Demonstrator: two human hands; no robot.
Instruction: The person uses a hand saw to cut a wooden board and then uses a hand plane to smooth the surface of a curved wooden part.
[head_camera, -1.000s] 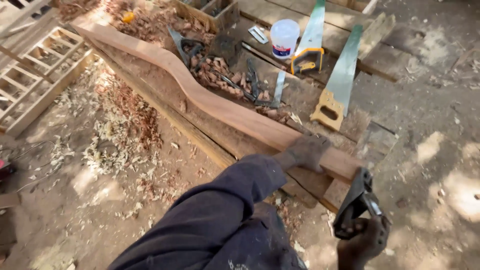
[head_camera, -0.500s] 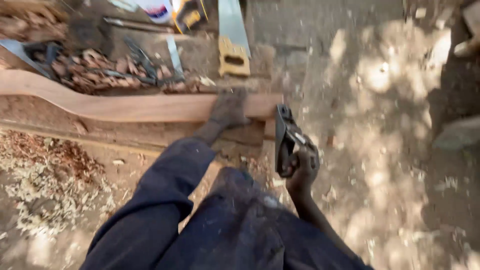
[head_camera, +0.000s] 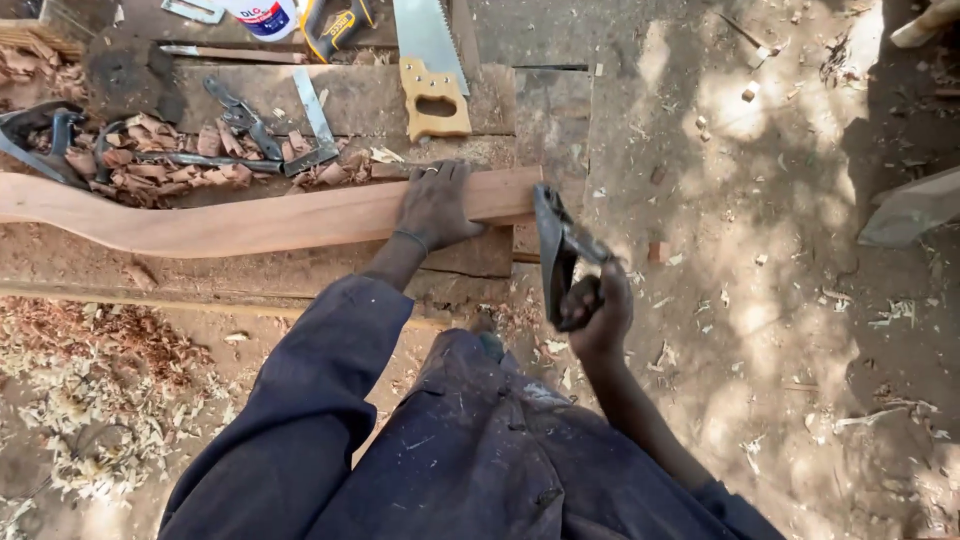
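Outdoor dirt ground (head_camera: 760, 300), sun-dappled, with wood shavings (head_camera: 90, 400) at 8 o'clock and open earth from 1 to 5 o'clock. A low plank bench (head_camera: 350, 100) spans 9 to 12 o'clock. The curved board (head_camera: 230, 220) lies across it, its right end at the bench edge. Left hand (head_camera: 435, 205): palm down, fingers spread flat on the board near that end. Right hand (head_camera: 597, 310): fingers clamped on a hand plane (head_camera: 557, 250), held just beside the board end, off the bench. A handsaw (head_camera: 430, 70) lies at 12 o'clock.
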